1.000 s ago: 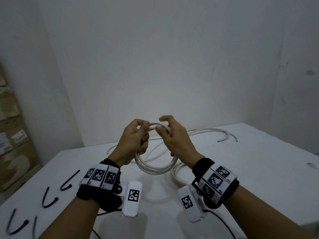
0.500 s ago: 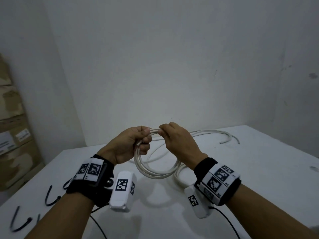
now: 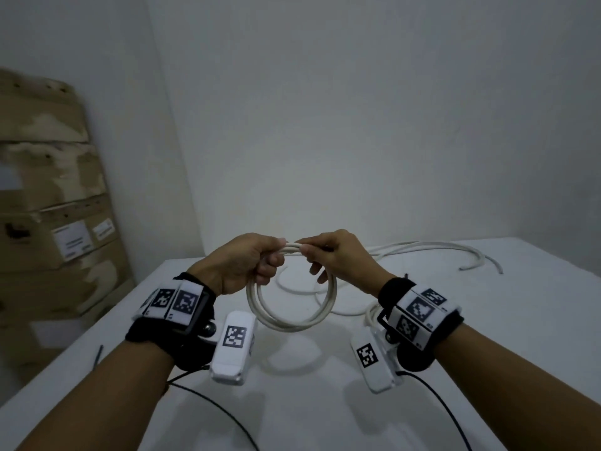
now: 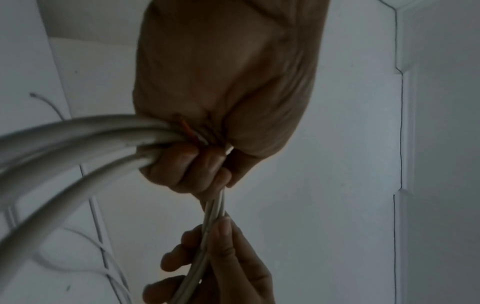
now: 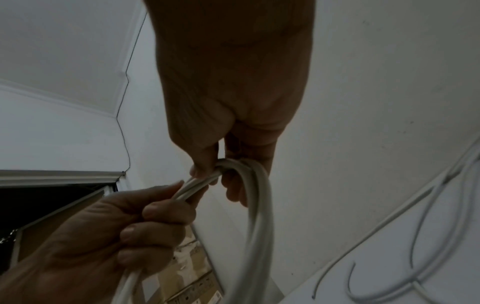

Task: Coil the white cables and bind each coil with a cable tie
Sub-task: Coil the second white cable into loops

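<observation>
A white cable coil of about three loops hangs in the air above the white table. My left hand grips the coil's top left in a fist; in the left wrist view the strands enter that fist. My right hand pinches the coil's top just to the right, thumb and fingers around the strands. More loose white cable lies on the table behind. One dark cable tie shows at the table's left edge.
Stacked cardboard boxes stand left of the table against the wall. Black sensor wires trail from my wrist units over the near table. A white wall rises right behind the table.
Both hands have shifted right and closed together on the coil's top. The view has swung left, so the several ties on the left have mostly dropped out of sight.
</observation>
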The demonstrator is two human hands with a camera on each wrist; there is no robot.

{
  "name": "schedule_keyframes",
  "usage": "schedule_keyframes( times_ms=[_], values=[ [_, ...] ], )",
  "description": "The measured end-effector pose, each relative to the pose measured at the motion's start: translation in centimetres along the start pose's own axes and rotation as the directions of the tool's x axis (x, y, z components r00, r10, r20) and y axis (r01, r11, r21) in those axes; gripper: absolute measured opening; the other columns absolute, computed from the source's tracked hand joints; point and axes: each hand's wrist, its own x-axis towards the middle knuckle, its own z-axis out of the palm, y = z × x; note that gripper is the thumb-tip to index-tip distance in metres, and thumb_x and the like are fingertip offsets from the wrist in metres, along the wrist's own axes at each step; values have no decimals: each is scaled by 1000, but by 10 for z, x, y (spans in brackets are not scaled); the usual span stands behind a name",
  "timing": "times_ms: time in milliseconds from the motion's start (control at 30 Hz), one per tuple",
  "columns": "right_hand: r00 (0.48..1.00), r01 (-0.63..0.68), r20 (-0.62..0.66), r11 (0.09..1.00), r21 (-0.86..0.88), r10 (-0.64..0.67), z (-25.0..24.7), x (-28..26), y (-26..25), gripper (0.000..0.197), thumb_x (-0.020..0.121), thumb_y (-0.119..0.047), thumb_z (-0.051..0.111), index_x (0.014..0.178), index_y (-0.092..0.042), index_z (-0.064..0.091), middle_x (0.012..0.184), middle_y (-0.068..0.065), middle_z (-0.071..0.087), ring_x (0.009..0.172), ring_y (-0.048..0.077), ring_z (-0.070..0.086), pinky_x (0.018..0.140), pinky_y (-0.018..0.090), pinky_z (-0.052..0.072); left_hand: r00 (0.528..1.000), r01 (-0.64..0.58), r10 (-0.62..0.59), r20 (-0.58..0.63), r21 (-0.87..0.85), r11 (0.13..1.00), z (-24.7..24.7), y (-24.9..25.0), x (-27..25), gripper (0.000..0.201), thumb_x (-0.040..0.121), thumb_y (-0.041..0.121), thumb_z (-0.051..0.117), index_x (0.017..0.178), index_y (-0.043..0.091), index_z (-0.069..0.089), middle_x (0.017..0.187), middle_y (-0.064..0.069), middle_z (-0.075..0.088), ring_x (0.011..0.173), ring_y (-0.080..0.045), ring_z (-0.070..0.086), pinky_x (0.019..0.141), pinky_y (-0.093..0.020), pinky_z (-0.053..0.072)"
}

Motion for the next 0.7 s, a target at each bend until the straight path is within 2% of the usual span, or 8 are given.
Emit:
schedule_keyframes(
  times_ms=[100,267,400,500,600,700],
  values=[
    [998,-46,33,998,45,44,21,5,-3,29,89,-21,65,115,-8,64,76,5,66,67,23,70,60,38,60,997,-23,23,-70,4,1000,-17,-7,-11,19,99,14,38,84,12,50,54,4,39,38,-4,26,34,-15,21],
    [994,-88,68,995,51,84,58,10,-4,36,87,-34,66,115,-14,60,92,7,68,80,20,70,65,38,60,984,-30,22,-177,-43,999,-60,-13,-35,17,97,12,38,84,16,47,51,4,40,36,-5,26,36,-16,16],
    [965,-206,165,979,-7,204,92,11,4,21,93,-26,56,105,-9,61,86,7,64,71,22,68,60,37,59,964,-25,17,-264,-26,999,-97,-17,-58,15,97,14,40,85,16,49,51,4,42,36,-6,28,36,-17,18],
    [901,-230,337,959,-167,274,122,10,6,17,94,-18,53,103,-8,64,85,10,63,66,21,66,56,33,59,947,-27,19,-322,-21,999,-121,-20,-76,16,97,14,40,84,15,49,51,4,43,36,-6,29,35,-15,19],
    [813,-162,506,947,-279,288,156,11,2,18,94,-14,52,107,-10,64,85,9,62,67,22,65,52,29,57,933,-12,8,-360,-11,1000,-141,-24,-92,17,98,14,40,84,16,48,51,4,43,38,-6,30,36,-17,19],
    [728,-84,626,942,-325,280,194,13,-6,21,93,-18,56,112,-13,63,82,6,61,63,19,64,48,26,55,923,7,-13,-384,-17,1000,-156,-30,-107,17,98,15,39,83,16,47,52,5,43,38,-5,30,35,-16,20]
  ],
)
